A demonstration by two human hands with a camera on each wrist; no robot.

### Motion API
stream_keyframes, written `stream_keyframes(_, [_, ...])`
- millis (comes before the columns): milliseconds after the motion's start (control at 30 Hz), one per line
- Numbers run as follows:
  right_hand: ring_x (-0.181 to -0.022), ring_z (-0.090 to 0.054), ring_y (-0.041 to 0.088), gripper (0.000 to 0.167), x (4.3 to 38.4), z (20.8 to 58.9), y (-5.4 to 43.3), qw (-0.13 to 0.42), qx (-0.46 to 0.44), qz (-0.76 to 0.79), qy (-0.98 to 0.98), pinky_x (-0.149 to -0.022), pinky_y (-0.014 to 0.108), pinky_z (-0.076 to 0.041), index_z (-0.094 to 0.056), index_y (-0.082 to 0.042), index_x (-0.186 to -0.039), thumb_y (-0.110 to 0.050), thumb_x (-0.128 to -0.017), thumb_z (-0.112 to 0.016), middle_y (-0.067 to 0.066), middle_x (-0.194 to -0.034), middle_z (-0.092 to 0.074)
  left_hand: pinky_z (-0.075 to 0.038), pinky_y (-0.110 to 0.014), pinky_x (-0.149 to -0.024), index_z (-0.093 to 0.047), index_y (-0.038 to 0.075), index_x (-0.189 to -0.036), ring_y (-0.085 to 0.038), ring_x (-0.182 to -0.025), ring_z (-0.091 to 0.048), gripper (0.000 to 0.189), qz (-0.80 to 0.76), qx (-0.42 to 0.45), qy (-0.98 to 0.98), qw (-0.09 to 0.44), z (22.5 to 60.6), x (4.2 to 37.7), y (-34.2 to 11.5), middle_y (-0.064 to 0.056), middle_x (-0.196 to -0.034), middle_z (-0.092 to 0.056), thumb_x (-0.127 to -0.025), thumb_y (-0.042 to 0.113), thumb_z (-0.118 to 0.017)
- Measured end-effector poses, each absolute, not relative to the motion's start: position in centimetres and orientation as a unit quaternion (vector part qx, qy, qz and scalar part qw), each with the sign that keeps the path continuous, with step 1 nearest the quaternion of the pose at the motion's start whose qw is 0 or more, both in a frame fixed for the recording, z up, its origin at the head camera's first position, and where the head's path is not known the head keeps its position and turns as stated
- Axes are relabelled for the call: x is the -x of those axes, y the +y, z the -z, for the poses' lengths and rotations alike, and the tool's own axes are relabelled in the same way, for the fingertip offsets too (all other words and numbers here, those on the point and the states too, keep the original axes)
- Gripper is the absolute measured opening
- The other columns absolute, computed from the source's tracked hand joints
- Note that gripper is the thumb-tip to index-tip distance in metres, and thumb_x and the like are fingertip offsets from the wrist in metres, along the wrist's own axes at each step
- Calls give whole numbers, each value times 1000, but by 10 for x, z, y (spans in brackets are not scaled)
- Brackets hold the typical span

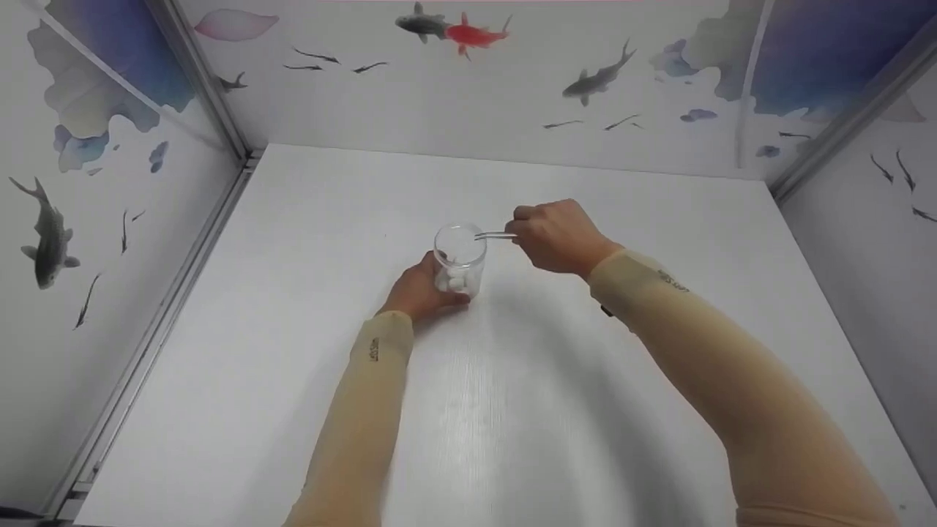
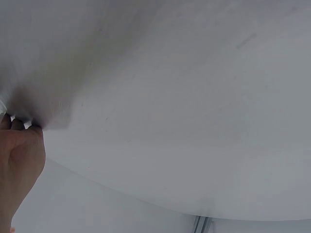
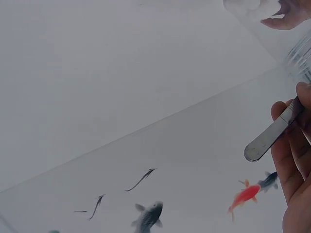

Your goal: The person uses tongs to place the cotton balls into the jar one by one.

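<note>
A clear jar (image 1: pixel 480 272) stands on the table without a lid, white cotton-like balls (image 1: pixel 457 281) in its lower part. My left hand (image 1: pixel 421 293) grips the jar low on its left side, thumb in front; in the left wrist view that hand (image 2: pixel 22 158) shows only at the left edge. My right hand (image 1: pixel 560 236) pinches metal tweezers (image 1: pixel 499 235), whose tips reach over the jar's mouth from the right. In the right wrist view, the rounded end of the tweezers (image 3: pixel 265 141) sticks out of the fingers. Whether the tips hold anything cannot be made out.
The white tabletop (image 1: pixel 329 212) spreads around both hands. Panels printed with fish (image 1: pixel 476 35) rise behind it and at both sides, joined by metal frame posts (image 1: pixel 208 88).
</note>
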State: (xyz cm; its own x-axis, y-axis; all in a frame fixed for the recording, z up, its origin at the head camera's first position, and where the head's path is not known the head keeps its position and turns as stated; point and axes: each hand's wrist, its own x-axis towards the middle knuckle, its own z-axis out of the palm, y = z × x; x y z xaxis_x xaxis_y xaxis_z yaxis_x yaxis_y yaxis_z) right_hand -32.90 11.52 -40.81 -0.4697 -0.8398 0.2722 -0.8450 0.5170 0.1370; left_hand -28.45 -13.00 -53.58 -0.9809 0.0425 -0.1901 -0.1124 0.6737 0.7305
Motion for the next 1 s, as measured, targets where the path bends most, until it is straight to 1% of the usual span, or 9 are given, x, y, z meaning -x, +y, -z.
stream_keyframes(133, [-61,-63,21,11,332,420,137,161,-457,-22,-875,-54,37,-58,-77,-7,-99,-6,-90,-70,6,-82,-67,-29,-42,-117,-30,14,-156,-27,-140,-39,109,-397,16,913,93,536,284,-132,-9,-152,-45,-71,48,-89])
stream_keyframes(300, [-59,-63,23,8,329,450,167,151,-427,-44,-891,-52,39,-57,-77,-7,-95,-6,-87,-74,6,-79,-65,-28,-43,-118,-28,11,-157,-29,-140,-39,111,-398,13,912,96,537,284,-133,-12,-153,-43,-71,48,-88])
stream_keyframes(500, [-68,-67,24,7,323,480,189,128,-374,-68,-916,-57,41,-58,-77,-7,-94,-6,-87,-75,6,-82,-67,-26,-43,-119,-25,13,-158,-29,-142,-36,114,-409,8,907,96,537,285,-131,-10,-155,-41,-71,49,-88])
stream_keyframes(600, [-72,-68,23,8,322,492,191,111,-349,-74,-928,-61,41,-58,-77,-7,-95,-6,-87,-75,5,-83,-68,-26,-43,-119,-25,13,-158,-29,-142,-36,114,-408,10,908,96,538,284,-130,-10,-155,-41,-71,49,-89])
stream_keyframes(767, [-75,-68,23,8,319,504,189,82,-315,-76,-942,-66,42,-58,-77,-7,-96,-7,-88,-74,6,-84,-69,-28,-43,-118,-27,12,-157,-28,-141,-38,113,-403,16,909,100,538,283,-127,-11,-153,-44,-71,49,-89])
stream_keyframes(900, [-78,-68,24,10,317,509,184,70,-307,-85,-945,-70,42,-58,-78,-7,-98,-8,-89,-75,6,-86,-69,-28,-43,-118,-28,11,-157,-29,-140,-39,111,-403,16,910,97,537,283,-128,-12,-152,-44,-71,48,-89])
stream_keyframes(1000, [-78,-69,23,11,315,513,180,64,-303,-89,-947,-70,41,-58,-78,-7,-99,-8,-89,-74,6,-86,-69,-28,-43,-118,-29,11,-156,-29,-140,-39,110,-402,15,911,93,536,284,-130,-12,-152,-44,-71,47,-89])
